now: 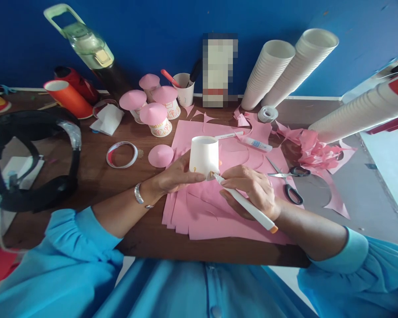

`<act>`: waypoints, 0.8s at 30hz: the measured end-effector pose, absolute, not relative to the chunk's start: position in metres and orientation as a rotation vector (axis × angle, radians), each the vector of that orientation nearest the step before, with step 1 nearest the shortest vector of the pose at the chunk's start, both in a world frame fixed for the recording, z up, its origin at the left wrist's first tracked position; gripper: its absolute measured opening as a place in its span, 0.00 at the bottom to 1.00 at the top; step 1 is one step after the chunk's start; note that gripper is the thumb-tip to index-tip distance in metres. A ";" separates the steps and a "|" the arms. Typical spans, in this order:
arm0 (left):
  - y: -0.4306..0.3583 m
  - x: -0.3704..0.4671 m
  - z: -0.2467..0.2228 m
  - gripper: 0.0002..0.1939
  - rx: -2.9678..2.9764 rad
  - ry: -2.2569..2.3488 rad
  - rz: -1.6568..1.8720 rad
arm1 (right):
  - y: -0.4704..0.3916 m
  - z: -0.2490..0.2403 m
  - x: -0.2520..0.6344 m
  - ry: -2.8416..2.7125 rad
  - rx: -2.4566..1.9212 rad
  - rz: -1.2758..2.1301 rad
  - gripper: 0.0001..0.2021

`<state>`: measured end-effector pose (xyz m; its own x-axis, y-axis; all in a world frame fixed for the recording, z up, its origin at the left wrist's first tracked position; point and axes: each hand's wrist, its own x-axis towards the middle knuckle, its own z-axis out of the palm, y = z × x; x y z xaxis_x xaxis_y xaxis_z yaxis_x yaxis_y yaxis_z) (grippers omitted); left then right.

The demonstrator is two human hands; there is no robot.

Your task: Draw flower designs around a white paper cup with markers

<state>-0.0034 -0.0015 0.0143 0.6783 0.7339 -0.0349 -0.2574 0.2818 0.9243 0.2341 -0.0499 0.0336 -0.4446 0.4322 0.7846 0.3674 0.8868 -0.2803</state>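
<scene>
My left hand [177, 174] grips a white paper cup [204, 154], which is held upside down with its base upward. Small orange marks show on the cup near its lower rim. In my right hand [252, 190] is a white marker pen [248, 206] with an orange end, its tip touching the cup low on the right side. Both hands are above a stack of pink paper sheets [182, 221]. Left of the cup lies a pink paper cone [161, 156]. Behind it stand several decorated cups with pink cone tops [154, 115].
Scissors [286, 179], a glue tube [256, 143] and pink scraps [321, 152] lie to the right. Tall stacks of paper cups [268, 73] stand at the back. On the left are a tape roll [122, 154], a black headset-like band [74, 163] and a bottle [92, 48].
</scene>
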 end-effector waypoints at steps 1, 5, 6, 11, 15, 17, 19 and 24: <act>-0.002 -0.003 0.013 0.21 1.086 0.518 0.703 | -0.050 0.033 0.234 -2.083 -0.578 0.081 0.09; -0.001 -0.004 0.009 0.25 1.067 0.497 0.701 | -0.050 0.032 0.235 -2.088 -0.579 0.087 0.10; -0.001 -0.004 0.008 0.25 1.064 0.494 0.701 | -0.050 0.032 0.235 -2.089 -0.581 0.090 0.10; -0.001 -0.004 0.010 0.23 1.057 0.485 0.693 | -0.049 0.031 0.234 -2.088 -0.572 0.089 0.09; -0.001 -0.003 0.008 0.22 1.056 0.486 0.681 | -0.049 0.031 0.233 -2.083 -0.552 0.112 0.09; 0.000 -0.003 0.007 0.23 1.061 0.487 0.683 | -0.048 0.030 0.234 -2.088 -0.548 0.116 0.09; 0.000 -0.004 0.005 0.23 1.070 0.493 0.679 | -0.048 0.030 0.234 -2.089 -0.542 0.116 0.10; -0.001 -0.004 0.008 0.23 1.080 0.508 0.674 | -0.047 0.029 0.235 -2.078 -0.540 0.146 0.12</act>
<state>-0.0044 -0.0013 0.0075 0.6960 0.7161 -0.0530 -0.2481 0.3091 0.9181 0.2347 -0.0474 0.0288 -0.4511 0.4319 0.7810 0.3188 0.8953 -0.3110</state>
